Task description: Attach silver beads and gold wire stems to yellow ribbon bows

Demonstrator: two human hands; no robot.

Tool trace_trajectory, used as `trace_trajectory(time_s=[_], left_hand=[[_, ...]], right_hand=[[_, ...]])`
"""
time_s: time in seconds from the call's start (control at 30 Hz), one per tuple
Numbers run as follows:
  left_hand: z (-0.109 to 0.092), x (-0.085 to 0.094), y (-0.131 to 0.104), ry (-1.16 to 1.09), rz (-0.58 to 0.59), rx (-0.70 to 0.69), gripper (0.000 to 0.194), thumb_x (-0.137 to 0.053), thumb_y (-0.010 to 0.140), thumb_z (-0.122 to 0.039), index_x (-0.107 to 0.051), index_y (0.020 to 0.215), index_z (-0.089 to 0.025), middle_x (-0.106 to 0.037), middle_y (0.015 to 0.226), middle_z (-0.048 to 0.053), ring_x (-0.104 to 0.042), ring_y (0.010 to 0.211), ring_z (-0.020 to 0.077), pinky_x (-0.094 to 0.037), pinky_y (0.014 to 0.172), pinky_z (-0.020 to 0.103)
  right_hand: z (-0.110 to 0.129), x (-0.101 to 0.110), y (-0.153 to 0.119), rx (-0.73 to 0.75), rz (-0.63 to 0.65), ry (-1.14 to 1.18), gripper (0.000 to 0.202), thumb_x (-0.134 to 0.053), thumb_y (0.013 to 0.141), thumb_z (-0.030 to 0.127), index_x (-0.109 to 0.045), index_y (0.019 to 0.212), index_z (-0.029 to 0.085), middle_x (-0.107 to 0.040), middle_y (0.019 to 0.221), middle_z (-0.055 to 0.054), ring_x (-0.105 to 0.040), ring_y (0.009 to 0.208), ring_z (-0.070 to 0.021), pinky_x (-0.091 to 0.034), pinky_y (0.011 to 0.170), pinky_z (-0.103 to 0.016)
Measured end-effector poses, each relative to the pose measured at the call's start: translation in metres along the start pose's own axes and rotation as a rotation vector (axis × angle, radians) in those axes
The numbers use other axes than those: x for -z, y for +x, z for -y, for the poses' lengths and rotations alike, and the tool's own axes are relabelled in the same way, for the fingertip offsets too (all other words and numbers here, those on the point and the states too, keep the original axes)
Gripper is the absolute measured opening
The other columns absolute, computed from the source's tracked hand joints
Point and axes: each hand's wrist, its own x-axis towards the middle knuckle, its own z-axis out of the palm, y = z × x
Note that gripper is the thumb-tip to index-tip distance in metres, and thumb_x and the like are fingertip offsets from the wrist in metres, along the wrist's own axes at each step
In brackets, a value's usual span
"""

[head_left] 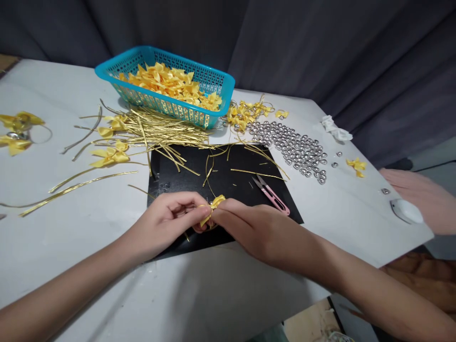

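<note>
Both my hands meet over the near edge of a black mat [228, 175]. My left hand [171, 218] and my right hand [245, 225] pinch a small yellow ribbon bow [213, 208] between their fingertips; a small silver bead shows at its centre. Pink thread snips [271, 194] lie on the mat just right of my right hand. Gold wire ties [160, 130] are strewn behind the mat and to its left.
A teal basket [221, 85] full of yellow bows stands at the back. Silver beads [295, 147] are heaped to the right, with finished bows [245, 114] behind them. More bows lie at the left [109, 154]. Another person's hand [420, 194] rests at the right edge.
</note>
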Motion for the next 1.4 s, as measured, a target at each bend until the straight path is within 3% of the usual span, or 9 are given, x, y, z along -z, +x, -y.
trace_trajectory(time_s=[0.27,0.43,0.63,0.77,0.97,1.1,1.23,1.4], left_hand=[[0.001,0.0,-0.001,-0.001,-0.024,-0.005,0.02,-0.061,0.081,-0.024,-0.063,0.062,-0.017,-0.059,0.055,-0.005,-0.053,0.054,0.0068,-0.043,0.053,0.013],[0.0,-0.001,-0.001,0.028,-0.045,-0.01,0.023,-0.06,0.081,-0.027,-0.06,0.06,-0.017,-0.058,0.056,-0.005,-0.053,0.054,0.0076,-0.043,0.053,0.015],[0.002,-0.001,-0.001,0.023,0.038,0.052,0.021,-0.067,0.076,-0.028,-0.059,0.06,-0.017,-0.059,0.056,-0.004,-0.052,0.053,0.0085,-0.041,0.051,0.016],[0.003,0.0,-0.002,0.05,0.066,0.083,0.019,-0.069,0.073,-0.03,-0.061,0.062,-0.017,-0.06,0.057,-0.003,-0.05,0.053,0.0092,-0.039,0.049,0.017],[0.002,0.001,-0.003,0.082,0.101,0.12,0.023,-0.07,0.073,-0.034,-0.062,0.061,-0.016,-0.058,0.055,-0.002,-0.048,0.051,0.0097,-0.035,0.049,0.018],[0.001,0.001,-0.003,0.096,0.112,0.118,0.024,-0.07,0.074,-0.037,-0.063,0.062,-0.017,-0.059,0.056,-0.002,-0.048,0.051,0.0104,-0.035,0.048,0.019],[0.0,0.0,-0.002,0.057,0.112,0.095,0.021,-0.069,0.074,-0.033,-0.064,0.062,-0.017,-0.06,0.057,-0.002,-0.05,0.052,0.0097,-0.038,0.049,0.018],[0.001,0.001,-0.001,-0.01,0.021,0.055,0.02,-0.064,0.079,-0.028,-0.064,0.062,-0.017,-0.061,0.058,-0.003,-0.054,0.055,0.0082,-0.044,0.053,0.015]], right_hand=[[0.0,-0.003,0.001,0.046,-0.041,0.009,0.024,-0.031,0.099,0.012,-0.055,0.105,0.012,-0.063,0.093,-0.006,-0.061,0.073,-0.013,-0.041,0.051,-0.024],[-0.002,0.006,0.001,0.008,-0.043,-0.116,0.024,-0.033,0.097,0.012,-0.056,0.102,0.014,-0.063,0.089,-0.004,-0.057,0.064,-0.0102,-0.033,0.045,-0.023],[-0.005,0.021,0.008,0.011,0.016,-0.248,0.028,-0.029,0.092,0.006,-0.056,0.097,0.014,-0.06,0.09,-0.005,-0.05,0.054,-0.0087,-0.026,0.042,-0.024],[-0.007,0.028,0.014,0.021,0.107,-0.176,0.022,-0.035,0.092,0.007,-0.056,0.096,0.014,-0.058,0.094,-0.004,-0.047,0.053,-0.0079,-0.027,0.043,-0.024],[-0.017,0.031,0.025,0.012,0.088,0.11,0.017,-0.038,0.098,0.019,-0.055,0.096,0.016,-0.057,0.094,-0.003,-0.053,0.068,-0.0099,-0.035,0.057,-0.023],[-0.021,0.032,0.032,-0.044,0.115,0.312,0.018,-0.039,0.097,0.018,-0.054,0.089,0.015,-0.057,0.089,-0.005,-0.052,0.074,-0.012,-0.039,0.066,-0.024],[-0.022,0.032,0.032,-0.077,0.07,0.334,0.017,-0.042,0.095,0.014,-0.053,0.082,0.014,-0.056,0.082,-0.004,-0.049,0.072,-0.0118,-0.038,0.067,-0.023],[-0.012,0.031,0.022,-0.141,-0.033,0.214,0.017,-0.041,0.096,0.015,-0.055,0.085,0.014,-0.057,0.085,-0.004,-0.05,0.069,-0.0111,-0.036,0.063,-0.023]])
